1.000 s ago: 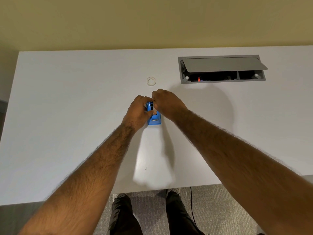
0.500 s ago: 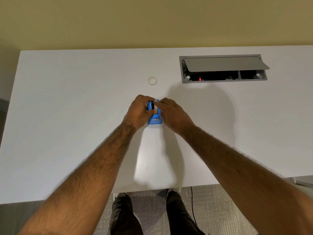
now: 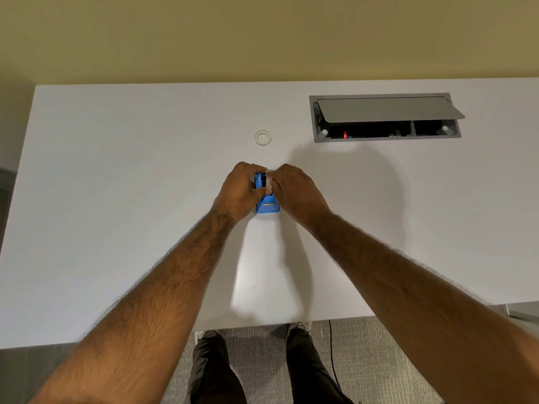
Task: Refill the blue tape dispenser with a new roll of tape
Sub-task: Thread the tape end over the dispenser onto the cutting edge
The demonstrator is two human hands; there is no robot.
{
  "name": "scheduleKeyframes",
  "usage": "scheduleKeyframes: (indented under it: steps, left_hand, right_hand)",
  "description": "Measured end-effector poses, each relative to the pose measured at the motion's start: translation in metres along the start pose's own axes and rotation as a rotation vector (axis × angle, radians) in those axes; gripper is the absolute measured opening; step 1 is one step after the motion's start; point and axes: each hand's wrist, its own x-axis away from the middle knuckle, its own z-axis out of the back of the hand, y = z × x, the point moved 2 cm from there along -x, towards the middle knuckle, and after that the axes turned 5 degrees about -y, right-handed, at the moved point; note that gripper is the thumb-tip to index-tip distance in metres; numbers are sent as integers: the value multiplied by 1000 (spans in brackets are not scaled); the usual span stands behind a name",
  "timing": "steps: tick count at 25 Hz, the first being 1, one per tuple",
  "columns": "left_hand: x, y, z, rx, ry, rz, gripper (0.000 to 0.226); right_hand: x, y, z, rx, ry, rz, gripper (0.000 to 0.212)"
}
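Since half a second ago the right hand [image 3: 294,189] has slid a little toward the far end of the dispenser [image 3: 267,204], its fingertips now at the top of the roll slot; the left hand [image 3: 237,191] has barely shifted.

One blue dispenser sits on the white table [image 3: 116,199], near the middle, with its near end and a small metal cutter plate facing the person. Two hands flank it: the left wraps its left side, the right presses against its right side and top. The left fingers [image 3: 256,177] are curled closed on the dispenser body. The right fingers [image 3: 272,177] are bunched together over the slot, and something pale shows between them; whether that is tape or a roll cannot be told, as the hands hide most of the dispenser's far half.

One whitish ring [image 3: 262,138], a tape roll or core, lies flat on the table well beyond the hands, apart from everything else. One grey cable box [image 3: 385,118] is set into the table at the far right, its lid tilted up; one red light glows in the dark interior, the other contents too dim to name.

Below the table edge, two dark trouser legs [image 3: 213,371] and two shoes stand on grey carpet, beside one thin black cable [image 3: 332,357]. A pale object at the right edge is cut off by the frame.
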Motion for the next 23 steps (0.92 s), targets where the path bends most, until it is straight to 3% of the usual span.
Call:
scheduleKeyframes:
  steps: [4, 11, 23]
  left_hand:
    - [0, 2, 1, 19, -14, 13, 40]
    - [1, 2, 1, 4, -4, 14, 40]
    - [-1, 1, 2, 2, -25, 5, 41]
  right_hand:
    - [-10, 0, 3, -83, 8, -115, 26]
    - [-26, -1, 12, -85, -71, -163, 18]
    - [-21, 1, 15, -159, -76, -112, 25]
